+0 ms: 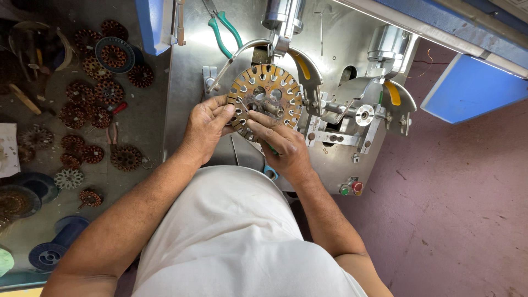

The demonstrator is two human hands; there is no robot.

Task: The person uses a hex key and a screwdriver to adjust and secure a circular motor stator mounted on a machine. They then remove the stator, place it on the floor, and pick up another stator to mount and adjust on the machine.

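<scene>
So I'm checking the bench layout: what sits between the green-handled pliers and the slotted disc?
Head view: a curved metal arm crosses between the pliers and the disc.

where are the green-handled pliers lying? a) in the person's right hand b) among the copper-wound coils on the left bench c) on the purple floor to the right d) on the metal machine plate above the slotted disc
d: the green-handled pliers lie on the metal machine plate, above the slotted disc that the left hand and right hand are touching.
</scene>
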